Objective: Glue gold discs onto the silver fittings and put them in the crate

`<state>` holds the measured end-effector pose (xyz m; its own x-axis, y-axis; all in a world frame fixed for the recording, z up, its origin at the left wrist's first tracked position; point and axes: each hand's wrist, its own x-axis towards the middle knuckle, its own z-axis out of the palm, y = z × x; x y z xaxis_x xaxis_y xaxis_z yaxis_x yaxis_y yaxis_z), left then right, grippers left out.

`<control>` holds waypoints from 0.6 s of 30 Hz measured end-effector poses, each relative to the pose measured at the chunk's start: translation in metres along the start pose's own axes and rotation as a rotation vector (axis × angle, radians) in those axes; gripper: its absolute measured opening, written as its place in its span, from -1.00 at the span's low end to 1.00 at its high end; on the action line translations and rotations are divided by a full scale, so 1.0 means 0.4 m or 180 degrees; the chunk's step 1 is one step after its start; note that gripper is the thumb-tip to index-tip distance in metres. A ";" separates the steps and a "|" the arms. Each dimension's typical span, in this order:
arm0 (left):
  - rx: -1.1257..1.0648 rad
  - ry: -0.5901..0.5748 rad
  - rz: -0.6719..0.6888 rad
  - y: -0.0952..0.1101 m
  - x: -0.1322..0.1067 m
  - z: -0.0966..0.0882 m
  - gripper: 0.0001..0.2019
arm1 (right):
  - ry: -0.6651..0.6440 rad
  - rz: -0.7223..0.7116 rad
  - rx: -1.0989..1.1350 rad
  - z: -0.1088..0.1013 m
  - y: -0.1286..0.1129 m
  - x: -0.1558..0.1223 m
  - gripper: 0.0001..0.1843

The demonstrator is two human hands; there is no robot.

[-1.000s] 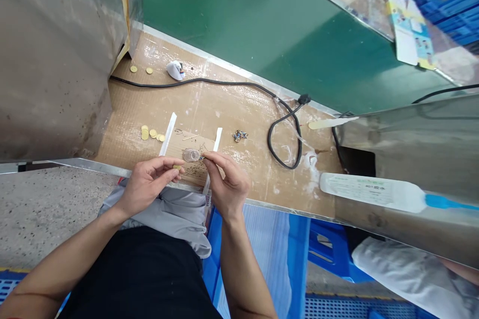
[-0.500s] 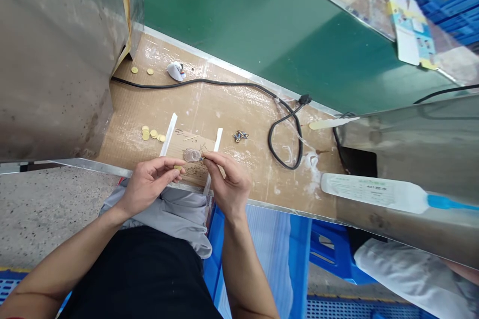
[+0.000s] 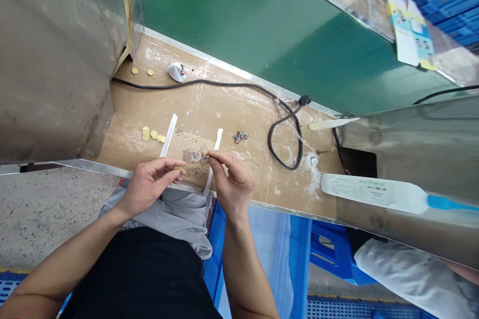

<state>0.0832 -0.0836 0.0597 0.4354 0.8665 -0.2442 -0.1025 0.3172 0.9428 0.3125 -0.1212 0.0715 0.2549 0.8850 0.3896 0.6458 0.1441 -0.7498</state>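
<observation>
My left hand (image 3: 151,182) pinches a small yellow disc (image 3: 178,168) between thumb and fingertips, just above the front edge of the bench. My right hand (image 3: 234,179) is closed at the fingertips on a tiny dark bluish piece (image 3: 205,157), too small to name for certain. Between the two hands lies a small clear oval dish (image 3: 192,156) on a cardboard patch (image 3: 179,145) bordered by two white strips. A thin wooden stick (image 3: 191,138) rests behind the dish. Several yellow discs (image 3: 153,134) lie to the left, and a little heap of blue-and-gold pieces (image 3: 240,136) to the right.
A black cable (image 3: 224,81) crosses the bench and loops at the right. A white glue bottle (image 3: 374,192) with a blue tip lies beyond it. Metal walls (image 3: 56,60) flank the bench; a green panel (image 3: 239,20) stands behind. Another person's sleeve (image 3: 404,269) shows at lower right.
My right hand has moved slightly to the right, away from the clear dish, with the tiny piece in its fingertips. My left hand stays almost still.
</observation>
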 end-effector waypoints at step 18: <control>0.0118 0.0191 -0.0067 -0.004 -0.010 0.020 -0.67 | 0.0382 -0.0009 -0.0002 0.005 -0.025 -0.028 -0.81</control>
<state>0.0887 -0.0907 0.0609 0.3825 0.8817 -0.2762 -0.0603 0.3221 0.9448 0.3017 -0.1318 0.0735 0.3373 0.8253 0.4529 0.6470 0.1463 -0.7483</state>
